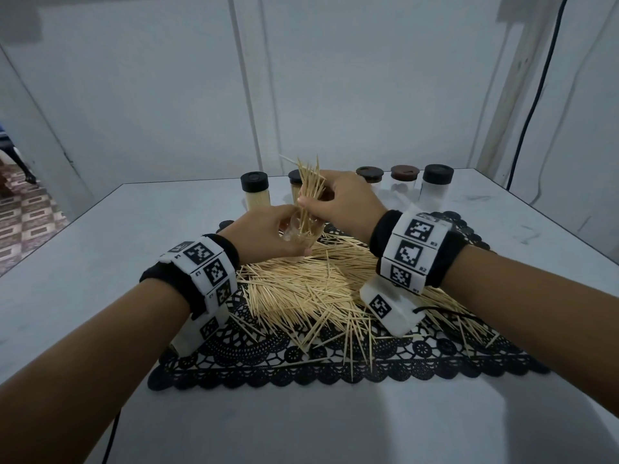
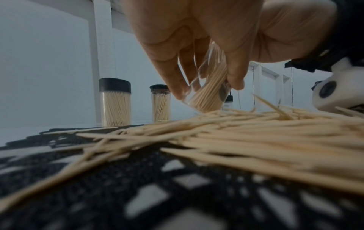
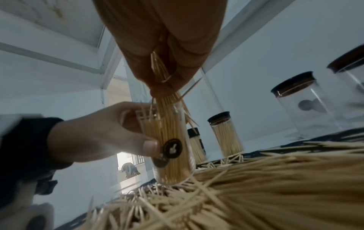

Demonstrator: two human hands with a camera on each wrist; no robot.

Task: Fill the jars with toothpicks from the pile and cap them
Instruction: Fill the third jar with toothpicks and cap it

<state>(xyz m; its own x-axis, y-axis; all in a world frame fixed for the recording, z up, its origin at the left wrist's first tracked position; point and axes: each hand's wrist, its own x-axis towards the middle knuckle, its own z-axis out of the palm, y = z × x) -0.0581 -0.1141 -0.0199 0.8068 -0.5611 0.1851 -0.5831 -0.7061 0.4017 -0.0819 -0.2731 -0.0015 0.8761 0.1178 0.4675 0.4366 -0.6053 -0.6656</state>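
Filling a jar over the pile

Left hand (image 1: pixel 268 229) fingers wrap the jar (image 3: pixel 169 149); right hand (image 1: pixel 338 202) fingers pinch toothpicks (image 1: pixel 310 192) into its mouth.

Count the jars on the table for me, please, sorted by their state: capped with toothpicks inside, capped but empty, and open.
Capped jars with toothpicks: 2
Capped jars that look empty: 3
Open jar, held by the left hand: 1
Total: 6 jars
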